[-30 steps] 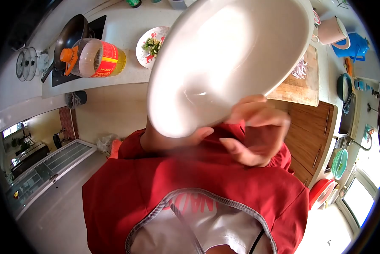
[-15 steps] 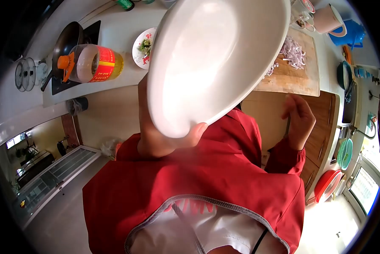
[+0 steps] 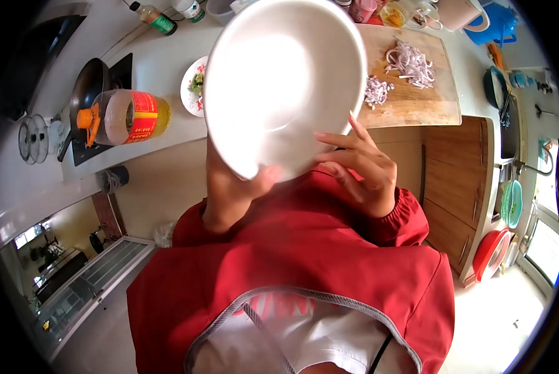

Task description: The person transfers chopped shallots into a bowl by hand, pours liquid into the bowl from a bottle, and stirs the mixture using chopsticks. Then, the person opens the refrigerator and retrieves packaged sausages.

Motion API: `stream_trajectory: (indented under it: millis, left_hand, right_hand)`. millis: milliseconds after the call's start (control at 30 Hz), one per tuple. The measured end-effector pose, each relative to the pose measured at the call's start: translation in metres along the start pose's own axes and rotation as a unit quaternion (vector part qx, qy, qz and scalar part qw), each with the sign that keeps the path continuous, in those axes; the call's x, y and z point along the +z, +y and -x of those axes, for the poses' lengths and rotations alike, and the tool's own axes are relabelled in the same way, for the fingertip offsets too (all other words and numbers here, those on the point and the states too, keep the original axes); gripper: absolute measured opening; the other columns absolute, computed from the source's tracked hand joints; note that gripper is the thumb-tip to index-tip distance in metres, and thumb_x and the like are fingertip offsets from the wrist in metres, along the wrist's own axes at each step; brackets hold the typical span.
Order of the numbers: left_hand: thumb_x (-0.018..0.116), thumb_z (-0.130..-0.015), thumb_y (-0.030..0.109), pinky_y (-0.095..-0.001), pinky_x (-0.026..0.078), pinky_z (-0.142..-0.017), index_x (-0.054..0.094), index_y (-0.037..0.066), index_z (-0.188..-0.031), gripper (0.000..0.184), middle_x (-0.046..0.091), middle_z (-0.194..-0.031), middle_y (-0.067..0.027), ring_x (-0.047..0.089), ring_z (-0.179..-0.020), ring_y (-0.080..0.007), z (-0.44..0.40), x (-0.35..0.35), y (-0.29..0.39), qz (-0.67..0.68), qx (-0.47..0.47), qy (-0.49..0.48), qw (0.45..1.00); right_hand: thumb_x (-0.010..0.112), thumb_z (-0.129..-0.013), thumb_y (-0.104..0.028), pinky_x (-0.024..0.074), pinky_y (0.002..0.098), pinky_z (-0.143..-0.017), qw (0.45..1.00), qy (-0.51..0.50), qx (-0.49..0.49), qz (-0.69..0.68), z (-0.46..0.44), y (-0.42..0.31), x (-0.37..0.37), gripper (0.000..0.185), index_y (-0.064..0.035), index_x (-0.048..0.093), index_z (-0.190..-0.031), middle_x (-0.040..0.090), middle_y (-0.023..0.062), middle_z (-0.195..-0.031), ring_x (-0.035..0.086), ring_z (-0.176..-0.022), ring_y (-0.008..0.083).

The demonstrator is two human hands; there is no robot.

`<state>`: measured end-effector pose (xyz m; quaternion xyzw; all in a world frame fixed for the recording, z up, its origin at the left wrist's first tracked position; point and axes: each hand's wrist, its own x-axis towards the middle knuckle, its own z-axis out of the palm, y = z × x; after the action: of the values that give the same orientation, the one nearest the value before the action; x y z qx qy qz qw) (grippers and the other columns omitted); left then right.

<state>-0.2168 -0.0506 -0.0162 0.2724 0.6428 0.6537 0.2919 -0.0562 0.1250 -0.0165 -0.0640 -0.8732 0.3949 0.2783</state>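
A large white bowl point(image 3: 248, 106) is tilted with its inside facing me; no contents show in it. My left hand point(image 3: 233, 196) grips its lower left edge, thumb over the rim and the other fingers hidden behind. At the lower right rim is my right hand point(image 3: 362, 171), its fingers spread and partly in front of the bowl's inside. Whether those fingertips touch the bowl I cannot tell. Behind the bowl to the right, a wooden cutting board point(image 3: 416, 103) carries sliced onion point(image 3: 411, 63) and a smaller pile of chopped onion point(image 3: 377, 91).
On the counter at left stand an oil bottle point(image 3: 120, 117) with an orange cap and a dark wok point(image 3: 87, 84) on the hob. A plate point(image 3: 189, 93) with chopped greens is partly behind the bowl. Wooden cabinets point(image 3: 451, 174) and a sink point(image 3: 510, 140) lie to the right.
The bowl has moved down and left and turned to face me more squarely. My right hand has come in from the right to the bowl's rim, with its fingers spreading.
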Motion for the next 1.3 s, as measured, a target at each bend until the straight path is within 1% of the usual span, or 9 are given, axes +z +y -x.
stream_trajectory:
  millis: [67,100,200,267,533,667,933,1200,1300]
  left_hand:
    - [0.07,-0.077,0.008,-0.033,0.048,-0.088,0.033,-0.005,-0.137,0.071,0.053,-0.121,-0.0118,0.055,-0.106,-0.0192,-0.006,0.0,-0.016,0.088,-0.03,-0.016,0.996]
    - [0.069,-0.078,0.009,-0.0316,0.05,-0.086,0.034,-0.004,-0.137,0.07,0.053,-0.121,-0.0112,0.056,-0.105,-0.0183,-0.009,-0.004,-0.031,0.103,-0.068,-0.017,0.992]
    - [0.063,-0.084,0.01,-0.0315,0.061,-0.078,0.038,-0.002,-0.134,0.057,0.055,-0.122,-0.0124,0.064,-0.102,-0.0204,-0.014,-0.002,-0.052,0.139,-0.195,0.025,0.97]
    - [0.062,-0.085,0.01,-0.0318,0.061,-0.077,0.038,-0.002,-0.134,0.056,0.055,-0.122,-0.0123,0.064,-0.103,-0.0206,-0.016,-0.005,-0.091,0.154,-0.257,0.048,0.953]
    - [0.056,-0.084,0.01,-0.0386,0.06,-0.079,0.042,-0.004,-0.129,0.048,0.058,-0.115,-0.0124,0.065,-0.101,-0.0249,-0.029,0.005,-0.15,0.168,-0.347,0.047,0.922]
    - [0.055,-0.085,0.01,-0.0403,0.059,-0.084,0.047,-0.004,-0.125,0.043,0.058,-0.119,-0.0131,0.064,-0.103,-0.0257,-0.039,0.0,-0.168,0.232,-0.358,0.052,0.903]
    - [0.066,-0.087,0.016,-0.0384,0.058,-0.084,0.057,0.003,-0.109,0.026,0.062,-0.108,-0.0082,0.063,-0.099,-0.021,-0.05,-0.005,-0.214,0.332,-0.336,0.116,0.874]
    - [0.065,-0.091,0.02,-0.0332,0.055,-0.081,0.054,0.006,-0.117,0.031,0.06,-0.113,-0.0044,0.06,-0.102,-0.0169,-0.062,0.015,-0.215,0.152,-0.328,0.227,0.904]
    - [0.064,-0.093,0.019,-0.0402,0.059,-0.079,0.051,0.002,-0.122,0.036,0.06,-0.113,-0.0092,0.061,-0.101,-0.0216,-0.065,0.022,-0.237,0.113,-0.281,0.273,0.913]
  right_hand:
    - [0.077,-0.08,-0.007,0.0432,0.0471,-0.105,0.991,0.075,0.085,-0.068,0.006,0.0,0.006,0.027,-0.0016,0.068,-0.104,0.071,0.0098,-0.097,0.068,-0.099,0.025]
    - [0.071,-0.087,-0.01,0.0539,0.0333,-0.084,0.986,0.101,0.114,-0.061,0.018,0.016,0.013,0.014,-0.0002,0.069,-0.097,0.069,0.0068,-0.078,0.068,-0.078,0.017]
    - [0.063,-0.097,-0.021,0.0468,0.0244,-0.061,0.868,0.1,0.462,-0.15,0.049,0.037,0.014,0.027,0.0012,0.068,-0.083,0.059,0.0019,-0.062,0.055,-0.059,0.0083]
    - [0.053,-0.102,-0.034,0.0345,0.023,-0.052,0.842,0.11,0.496,-0.18,0.073,0.067,0.014,0.046,0.0015,0.063,-0.074,0.047,-0.0021,-0.055,0.041,-0.053,0.005]
    - [0.053,-0.102,-0.027,0.033,0.0224,-0.048,0.865,0.271,0.405,-0.121,0.126,0.122,0.034,0.036,0.0022,0.064,-0.084,0.046,-0.002,-0.055,0.045,-0.053,0.0056]
    - [0.054,-0.101,-0.031,0.0365,0.0225,-0.049,0.818,0.186,0.518,-0.165,0.124,0.117,0.01,0.041,0.0015,0.06,-0.078,0.05,0.0024,-0.053,0.045,-0.047,0.0086]
    - [0.054,-0.101,-0.032,0.0362,0.0242,-0.046,0.787,0.262,0.524,-0.192,0.139,0.147,-0.002,0.042,0.0012,0.061,-0.076,0.053,0.0041,-0.055,0.048,-0.045,0.0103]
    - [0.056,-0.099,-0.03,0.043,0.023,-0.053,0.788,0.282,0.505,-0.211,0.148,0.174,-0.015,0.036,0.0008,0.062,-0.082,0.059,0.0038,-0.064,0.053,-0.053,0.0097]
    - [0.057,-0.097,-0.018,0.0489,0.0235,-0.061,0.792,0.262,0.492,-0.25,0.154,0.183,-0.019,0.022,0.0033,0.063,-0.102,0.066,0.0069,-0.08,0.061,-0.065,0.0115]
